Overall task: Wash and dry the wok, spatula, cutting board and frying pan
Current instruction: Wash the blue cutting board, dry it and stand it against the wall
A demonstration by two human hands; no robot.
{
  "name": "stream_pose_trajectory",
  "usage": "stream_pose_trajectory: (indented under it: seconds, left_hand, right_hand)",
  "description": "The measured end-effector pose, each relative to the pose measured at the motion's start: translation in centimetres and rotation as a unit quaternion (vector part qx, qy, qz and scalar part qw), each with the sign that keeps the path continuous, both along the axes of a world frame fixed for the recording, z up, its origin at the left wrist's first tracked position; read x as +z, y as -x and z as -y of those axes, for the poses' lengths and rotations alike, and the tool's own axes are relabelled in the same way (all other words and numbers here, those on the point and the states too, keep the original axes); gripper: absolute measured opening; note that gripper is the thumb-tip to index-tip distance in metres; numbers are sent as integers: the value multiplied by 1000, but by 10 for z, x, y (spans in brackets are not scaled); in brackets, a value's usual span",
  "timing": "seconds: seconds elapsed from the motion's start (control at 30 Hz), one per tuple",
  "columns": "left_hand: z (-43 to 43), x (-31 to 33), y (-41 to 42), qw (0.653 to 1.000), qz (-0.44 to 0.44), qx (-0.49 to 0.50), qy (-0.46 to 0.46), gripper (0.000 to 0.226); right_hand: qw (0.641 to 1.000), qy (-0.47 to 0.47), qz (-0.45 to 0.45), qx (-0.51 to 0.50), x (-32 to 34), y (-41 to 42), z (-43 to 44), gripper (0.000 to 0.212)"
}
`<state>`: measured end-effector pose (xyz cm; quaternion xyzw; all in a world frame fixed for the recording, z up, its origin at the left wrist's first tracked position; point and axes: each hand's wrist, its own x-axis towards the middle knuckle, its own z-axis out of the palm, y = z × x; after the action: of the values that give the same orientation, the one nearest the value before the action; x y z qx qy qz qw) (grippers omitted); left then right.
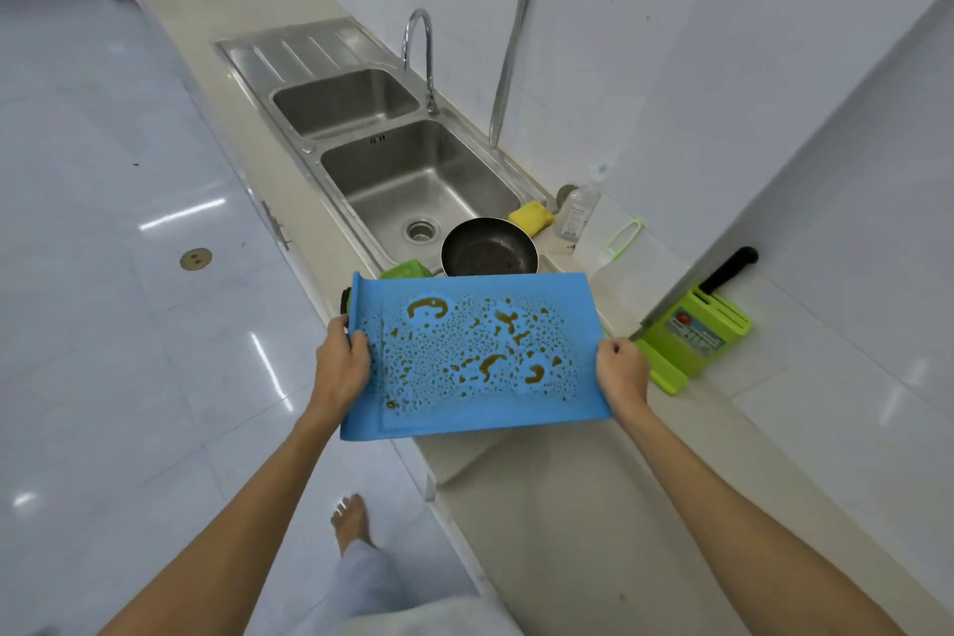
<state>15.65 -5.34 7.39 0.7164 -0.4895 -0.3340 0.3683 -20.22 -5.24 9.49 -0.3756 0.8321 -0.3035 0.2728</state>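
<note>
Head view is showing the long pale desk (568, 506) running along the wall, with the double steel sink (413, 181) set into it and its basins lying dry and empty. In front of the sink, the blue cutting board (475, 356) is being carried level above the desk edge, well short of the near basin. Brown sauce and beaded liquid are sitting all over its top, so it is looking unwashed. The left hand (343, 367) is clamping the board's left edge and the right hand (622, 372) is closing its grip on the right edge. Beyond the board, the frying pan (488, 248) is resting at the sink's near right corner, its inside looking dark and soiled. A green cloth (408, 269) is lying beside it, a yellow sponge (531, 214) and a clear bottle (575, 214) just behind. The wok and spatula are not showing. Judging from this, washing is barely starting; everything is remaining.
</note>
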Motion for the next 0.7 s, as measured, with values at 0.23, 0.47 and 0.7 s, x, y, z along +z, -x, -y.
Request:
stream_pose_trajectory:
  seconds: [0.23, 0.47, 0.7]
  left_hand:
    - [85, 19, -93, 999, 2, -3, 34, 36]
    - [176, 33, -219, 999, 25, -34, 20, 34]
    - [260, 25, -293, 999, 40, -26, -15, 34]
  right_hand:
    - [999, 28, -25, -1, 19, -94, 85, 28]
    - [1000, 23, -9, -19, 13, -218, 164, 38]
    - [998, 0, 25, -50, -5, -300, 223, 33]
